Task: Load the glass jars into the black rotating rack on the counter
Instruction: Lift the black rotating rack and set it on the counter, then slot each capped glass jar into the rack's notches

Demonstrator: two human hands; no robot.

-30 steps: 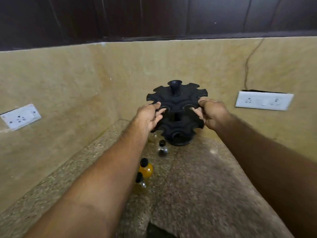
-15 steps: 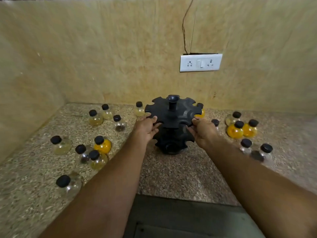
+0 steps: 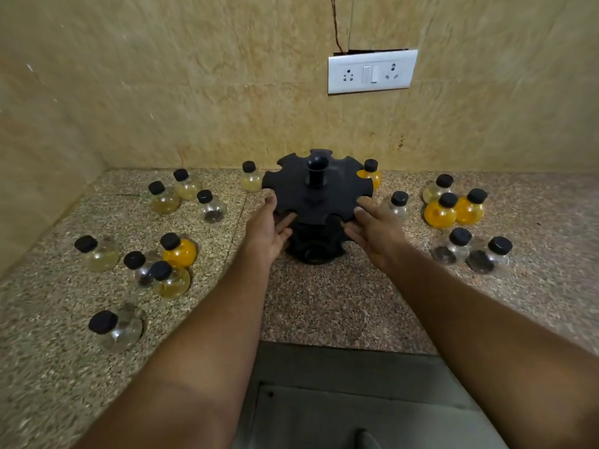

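Head view: both hands (image 3: 324, 228) against empty rack (image 3: 317, 196).

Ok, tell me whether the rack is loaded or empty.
Empty on top: the rack shows bare slots, and the jars all stand on the counter. Its lower tier is partly hidden.

One rack (image 3: 316, 202) stands between two hands, the left hand (image 3: 269, 230) and the right hand (image 3: 376, 230).

Sixteen jars with black caps stand on the counter (image 3: 324, 306): nine left of the left hand, seven right of the right hand or behind it.

By contents, four hold bright orange, such as this orange jar (image 3: 440, 211). Six hold pale yellow, such as this yellow jar (image 3: 163, 199). Six look clear or dark-bottomed, such as this clear jar (image 3: 116, 328).

One socket plate (image 3: 372, 71) is on the wall above the right hand.
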